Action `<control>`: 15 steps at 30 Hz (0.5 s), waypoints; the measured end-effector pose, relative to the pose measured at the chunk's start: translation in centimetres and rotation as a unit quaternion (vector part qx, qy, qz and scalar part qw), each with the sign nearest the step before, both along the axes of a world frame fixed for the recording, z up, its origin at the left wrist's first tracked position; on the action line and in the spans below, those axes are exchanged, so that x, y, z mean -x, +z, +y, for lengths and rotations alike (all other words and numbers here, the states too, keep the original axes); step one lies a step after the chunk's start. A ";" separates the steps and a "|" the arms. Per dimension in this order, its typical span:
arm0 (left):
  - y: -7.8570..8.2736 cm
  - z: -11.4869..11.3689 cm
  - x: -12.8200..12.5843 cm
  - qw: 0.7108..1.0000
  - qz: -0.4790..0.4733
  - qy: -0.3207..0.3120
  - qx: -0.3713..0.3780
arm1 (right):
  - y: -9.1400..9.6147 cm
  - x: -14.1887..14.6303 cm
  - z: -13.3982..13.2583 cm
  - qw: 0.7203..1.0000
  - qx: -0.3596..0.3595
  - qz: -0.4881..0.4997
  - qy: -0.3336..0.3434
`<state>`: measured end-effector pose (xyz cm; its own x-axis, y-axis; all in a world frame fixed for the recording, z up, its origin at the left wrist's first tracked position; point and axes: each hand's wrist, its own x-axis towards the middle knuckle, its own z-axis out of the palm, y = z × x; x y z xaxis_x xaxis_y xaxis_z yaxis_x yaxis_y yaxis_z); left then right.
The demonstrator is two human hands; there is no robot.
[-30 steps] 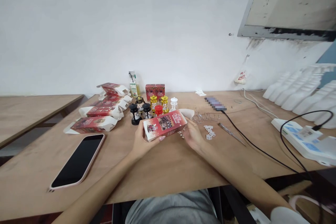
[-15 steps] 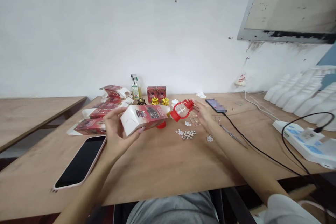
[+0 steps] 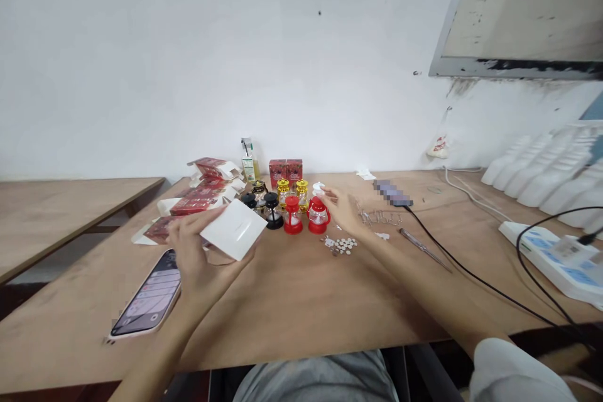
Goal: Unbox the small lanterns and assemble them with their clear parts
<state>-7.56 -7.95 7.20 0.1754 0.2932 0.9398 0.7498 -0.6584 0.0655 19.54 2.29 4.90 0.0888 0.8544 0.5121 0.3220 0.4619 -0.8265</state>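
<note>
My left hand (image 3: pixel 202 251) is closed around a small carton (image 3: pixel 234 230), its plain white end facing me. A red toy lantern (image 3: pixel 318 218) stands upright at the right end of a cluster of lanterns. My right hand (image 3: pixel 342 208) has its fingers at the top of that lantern, closed on it as far as I can see. Beside it are another red lantern (image 3: pixel 293 217), a black lantern (image 3: pixel 273 212) and gold lanterns (image 3: pixel 302 191). A white lantern (image 3: pixel 318 188) shows partly behind my right fingers.
Opened red cartons (image 3: pixel 193 201) lie at the left, near a phone (image 3: pixel 148 295). Button cells (image 3: pixel 345 245), wire handles (image 3: pixel 380 218) and a screwdriver (image 3: pixel 421 248) lie at the right. Beyond them are a cabled phone (image 3: pixel 392 192), a power strip (image 3: pixel 549 257) and white bottles (image 3: pixel 560 166).
The red lantern, held tilted in the air before, now stands upright among the others. My left hand has turned the carton end-on towards me. The left phone's screen has lit up.
</note>
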 end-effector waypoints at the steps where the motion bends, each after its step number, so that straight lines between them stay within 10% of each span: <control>1: -0.1 -0.1 -0.3 1.000 -0.004 0.012 -0.010 | 0.3 0.2 -1.1 1.000 -0.022 -0.007 -0.002; 9: -1.5 -0.6 -3.7 0.989 0.120 -0.075 -0.042 | 0.7 4.1 -12.9 0.985 -0.127 -0.059 0.099; 15: -2.2 -0.8 -4.8 0.980 0.173 -0.059 -0.077 | -0.8 5.9 -13.6 0.993 -0.084 -0.064 0.049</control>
